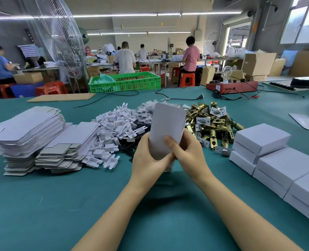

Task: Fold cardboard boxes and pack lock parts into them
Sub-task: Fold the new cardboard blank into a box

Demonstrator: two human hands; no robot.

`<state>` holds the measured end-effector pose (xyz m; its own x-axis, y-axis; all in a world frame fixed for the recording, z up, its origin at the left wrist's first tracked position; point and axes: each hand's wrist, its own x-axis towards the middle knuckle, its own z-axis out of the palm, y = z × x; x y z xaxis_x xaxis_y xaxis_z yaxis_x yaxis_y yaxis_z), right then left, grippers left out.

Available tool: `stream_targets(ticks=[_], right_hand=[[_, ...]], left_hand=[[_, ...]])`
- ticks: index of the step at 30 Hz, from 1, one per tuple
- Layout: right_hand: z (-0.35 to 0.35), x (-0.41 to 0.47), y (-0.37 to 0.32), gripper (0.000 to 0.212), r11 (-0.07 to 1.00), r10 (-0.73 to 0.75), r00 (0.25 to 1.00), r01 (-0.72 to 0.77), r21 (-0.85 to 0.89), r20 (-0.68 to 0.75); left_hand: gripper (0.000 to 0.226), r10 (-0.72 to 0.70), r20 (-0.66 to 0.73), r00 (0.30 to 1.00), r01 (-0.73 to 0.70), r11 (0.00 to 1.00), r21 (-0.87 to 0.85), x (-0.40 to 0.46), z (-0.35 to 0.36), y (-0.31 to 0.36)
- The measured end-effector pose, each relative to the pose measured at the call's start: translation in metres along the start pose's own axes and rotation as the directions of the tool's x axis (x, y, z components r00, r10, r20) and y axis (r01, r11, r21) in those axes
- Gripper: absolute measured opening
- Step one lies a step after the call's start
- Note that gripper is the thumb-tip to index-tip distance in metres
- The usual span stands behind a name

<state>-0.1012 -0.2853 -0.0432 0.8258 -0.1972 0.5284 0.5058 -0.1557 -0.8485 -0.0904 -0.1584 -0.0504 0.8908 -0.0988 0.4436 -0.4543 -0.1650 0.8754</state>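
Both hands hold a white cardboard box blank [165, 124] upright above the green table [59, 205]. My left hand [147, 158] grips its lower left edge. My right hand [188, 151] grips the lower right, thumb pressed on the front face. Behind it lies a heap of brass lock latches [215, 127]. To its left sits a pile of white plastic inserts [112, 129] and small bagged parts [144, 113]. Stacks of flat box blanks [30, 127] stand at the left. Folded white boxes [277, 160] are stacked at the right.
A green crate [124, 82], a flat brown cardboard sheet [61, 97], black cables [177, 91] and a red tester box with a bulb [231, 86] lie at the table's far side. Loose white sheets [306, 122] lie far right. Several people work at benches behind.
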Motion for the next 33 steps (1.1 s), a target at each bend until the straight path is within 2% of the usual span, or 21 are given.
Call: stream_targets(ticks=[2,4,6,10,13,16,21,24,29,31,33], right_hand=[[-0.009,0.005,-0.003,0.016,0.999,0.032,0.999,-0.033,0.041,0.032],[-0.016,0.008,-0.008,0.023,0.994,0.064,0.994,-0.071,0.086,0.086],[-0.02,0.009,-0.012,0.031,0.987,0.104,0.985,-0.119,0.111,0.135],[-0.021,0.01,-0.014,0.037,0.971,0.163,0.972,-0.188,0.146,0.17],[-0.019,0.006,-0.011,0.039,0.971,0.166,0.978,-0.184,0.153,0.122],[-0.015,0.0,-0.006,0.037,0.988,0.134,0.989,-0.138,0.065,0.067],[-0.011,-0.004,0.0,0.034,0.992,0.109,0.994,-0.111,0.063,0.027],[-0.015,-0.004,0.002,0.027,0.991,0.096,0.994,-0.1,0.083,0.049],[-0.019,-0.003,0.003,0.028,0.984,0.102,0.994,-0.107,0.14,0.039],[-0.015,-0.005,0.003,0.028,0.986,0.107,0.994,-0.104,0.129,-0.014],[-0.009,-0.009,0.004,0.027,0.996,0.079,0.987,-0.073,0.047,-0.141]], left_hand=[[0.037,-0.007,0.052,0.999,0.009,0.999,-0.034,0.003,-0.004,0.001],[0.019,-0.027,0.058,0.998,0.033,0.992,-0.12,0.007,-0.009,0.004],[0.025,-0.063,0.062,0.996,0.073,0.982,-0.171,0.011,-0.013,0.006],[0.028,-0.064,0.102,0.993,0.074,0.992,-0.107,0.014,-0.017,0.007],[0.02,-0.036,0.055,0.998,0.04,0.997,-0.062,0.013,-0.014,0.003],[0.018,-0.031,0.042,0.999,0.032,0.999,-0.035,0.012,-0.014,0.003],[0.015,-0.038,0.037,0.999,0.041,0.996,-0.08,0.011,-0.013,0.005],[0.004,-0.051,0.094,0.994,0.061,0.993,-0.102,0.011,-0.015,0.007],[0.016,-0.065,0.17,0.983,0.089,0.987,-0.137,0.012,-0.02,0.013],[0.015,-0.037,0.112,0.993,0.049,0.994,-0.102,0.013,-0.019,0.015],[0.016,0.054,-0.031,0.998,-0.053,0.998,0.031,0.014,-0.018,0.016]])
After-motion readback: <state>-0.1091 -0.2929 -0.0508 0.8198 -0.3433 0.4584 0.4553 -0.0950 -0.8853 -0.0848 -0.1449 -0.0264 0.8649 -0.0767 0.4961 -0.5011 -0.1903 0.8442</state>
